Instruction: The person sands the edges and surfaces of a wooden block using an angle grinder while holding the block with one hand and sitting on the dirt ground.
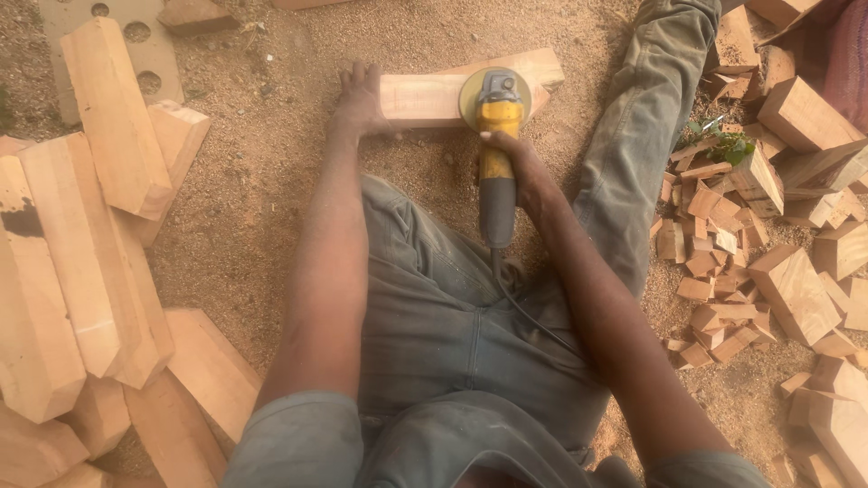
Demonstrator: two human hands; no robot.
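Head view: one camera looks down at a person seated on a sawdust-covered floor (271,208), legs apart, working between the knees.
Workpiece: wood block (425,98), pale, squared, long axis running left to right, lying on the floor at the far centre of the scene.
Workpiece surface: top face smooth and light; a second piece (533,63) lies behind it, touching or overlapping; which one cannot be told.
Left hand (360,98): fingers spread and pressed flat on the left end of the wood block; the grip is a hold-down, not a clasp.
Right hand (511,155): grip clenched around the body of the angle grinder (497,154), yellow front section, grey rear handle.
Sanding disc (494,95): round, lying flat on the right part of the wood block.
Cable (533,316): dark, running from the grinder's rear over the person's lap.
Left surroundings: stack of shaped blocks (81,262), long, with bevelled ends.
Right surroundings: heap of offcuts (741,235), small and irregular.
Risk, kickback: judged likely if the disc tilts and an edge digs in, because only one palm restrains the block.
Risk, hand contact: the left fingers share the same face as the disc; a sideways slip would close the gap.
Risk, cable: slack on the lap could snag on a knee.
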